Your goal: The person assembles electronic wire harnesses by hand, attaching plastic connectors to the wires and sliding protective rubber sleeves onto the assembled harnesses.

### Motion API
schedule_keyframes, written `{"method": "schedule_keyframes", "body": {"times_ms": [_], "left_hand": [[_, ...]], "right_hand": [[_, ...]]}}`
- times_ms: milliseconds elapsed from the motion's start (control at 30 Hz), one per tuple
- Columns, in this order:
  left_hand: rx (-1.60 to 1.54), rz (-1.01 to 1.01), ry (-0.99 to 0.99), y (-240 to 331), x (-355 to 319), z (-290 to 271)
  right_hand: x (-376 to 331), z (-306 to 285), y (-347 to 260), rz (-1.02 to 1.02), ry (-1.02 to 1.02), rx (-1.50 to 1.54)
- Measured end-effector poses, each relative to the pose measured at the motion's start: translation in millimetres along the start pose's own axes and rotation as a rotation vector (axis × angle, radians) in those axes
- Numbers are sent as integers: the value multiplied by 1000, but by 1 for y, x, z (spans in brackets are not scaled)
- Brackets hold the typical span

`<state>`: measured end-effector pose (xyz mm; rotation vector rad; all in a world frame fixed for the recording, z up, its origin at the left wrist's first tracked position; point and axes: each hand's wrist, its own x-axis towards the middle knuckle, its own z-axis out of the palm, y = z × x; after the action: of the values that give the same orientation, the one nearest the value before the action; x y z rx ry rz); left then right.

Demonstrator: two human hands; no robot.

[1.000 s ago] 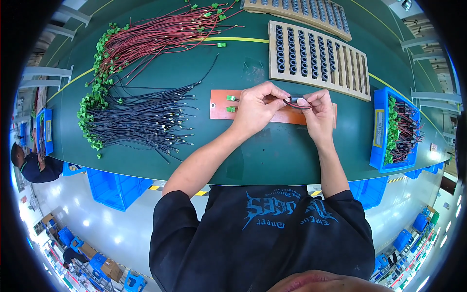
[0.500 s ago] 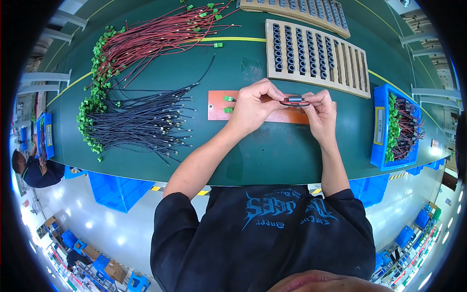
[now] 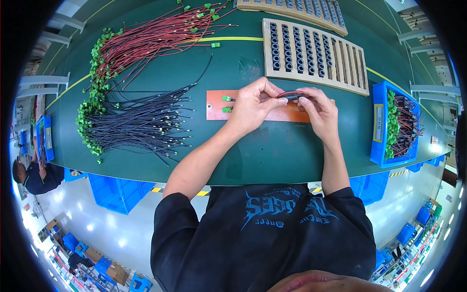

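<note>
Way over on the left there's another person (image 3: pixel 44 176) in a dark top, next to a blue bin (image 3: pixel 49 121) with wires in it. Then the main pile on the green bench (image 3: pixel 287 158): a messy strip of green connectors (image 3: pixel 91 117) with loads of black wires (image 3: pixel 138 127) fanning out to the right on the near side, and a heap of red wires (image 3: pixel 146 48) doing the same on the far side.

Around the middle sits a flat orange board (image 3: pixel 216 114), with a couple of green plugs (image 3: pixel 226 98) on its left end. The left hand (image 3: pixel 255 102) is over that board, thumb and fingers pinching the left end of a little dark cylinder (image 3: pixel 292 97). A red-and-black wire (image 3: pixel 290 92) curves along its far side, so the whole thing is held up between both hands. The right hand (image 3: pixel 320 109) has the other end pinched the same way.

Beyond the hands, a bit right, is a tan tray (image 3: pixel 267 48) with rows of dark tubes (image 3: pixel 287 48) in its left slots, bare slots on its right, plus a second tray (image 3: pixel 244 5) farther back. Far right: a blue box (image 3: pixel 377 152) stuffed with green-plugged red and black wiring.
</note>
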<state>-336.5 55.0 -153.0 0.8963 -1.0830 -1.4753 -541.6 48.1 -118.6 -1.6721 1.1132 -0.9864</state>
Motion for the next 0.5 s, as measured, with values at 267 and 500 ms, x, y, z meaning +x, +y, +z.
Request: {"method": "schedule_keyframes", "body": {"times_ms": [267,500], "left_hand": [[-78,0,-73,-1,0,-4],[55,60,-185,-1,-3,-5]], "right_hand": [[0,-1,4,11,55,-51],[1,4,-4,-117,25,-264]]}}
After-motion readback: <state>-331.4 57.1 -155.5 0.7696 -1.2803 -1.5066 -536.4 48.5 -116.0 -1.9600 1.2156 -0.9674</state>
